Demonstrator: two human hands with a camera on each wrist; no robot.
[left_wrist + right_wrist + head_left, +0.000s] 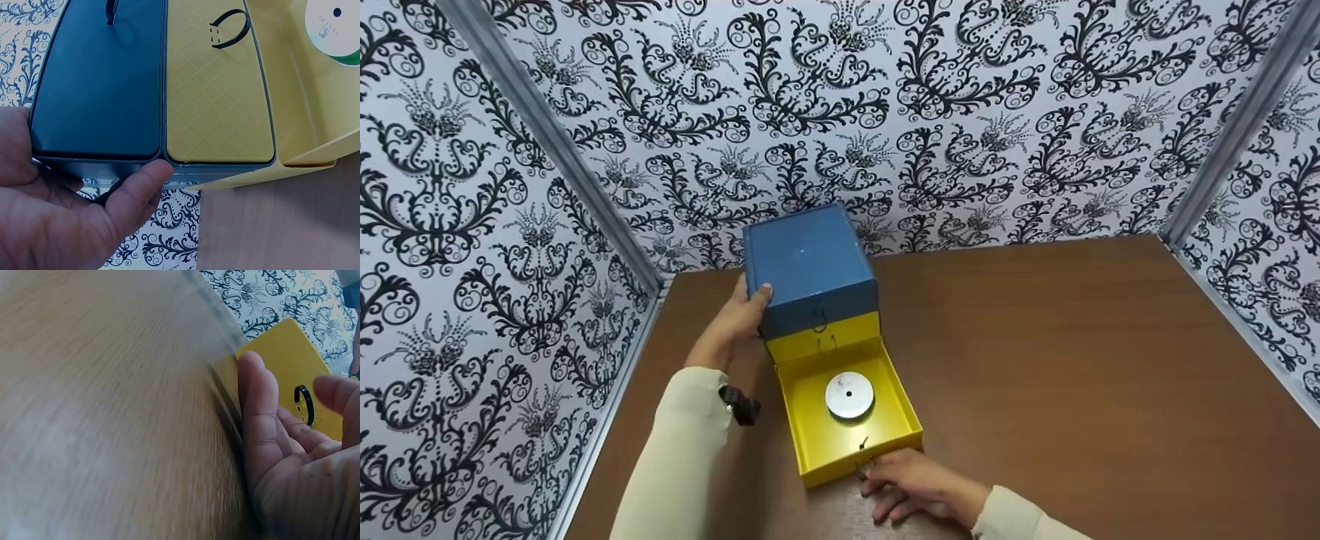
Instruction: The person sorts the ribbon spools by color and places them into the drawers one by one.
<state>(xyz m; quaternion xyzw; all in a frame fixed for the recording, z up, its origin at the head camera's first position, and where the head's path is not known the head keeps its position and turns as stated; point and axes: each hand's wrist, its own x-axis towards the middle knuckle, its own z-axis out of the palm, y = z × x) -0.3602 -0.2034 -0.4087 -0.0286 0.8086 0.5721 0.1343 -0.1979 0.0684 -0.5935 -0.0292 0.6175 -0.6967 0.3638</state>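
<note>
A small drawer box with a blue top (pixel 810 259) stands near the back wall. Its blue drawer front (pixel 101 84) and yellow drawer front (pixel 216 107) are closed, each with a black loop pull. Below them, a yellow drawer (pixel 802 450) is pulled out toward me. A spool with a white face (pixel 849 394) and green edge lies inside. My left hand (pixel 739 319) grips the box's left side, thumb by the front edge. At the drawer's front, my right hand (pixel 915 480) has loosely bent fingers around the black loop pull (pixel 308 405), apparently not holding it.
The brown table (pixel 1072 360) extends to the right of the box. White panels with black scrollwork (pixel 960 135) enclose the back and sides, joined by grey corner posts (pixel 555 142). A dark strap with a small device (pixel 741 405) is on the left wrist.
</note>
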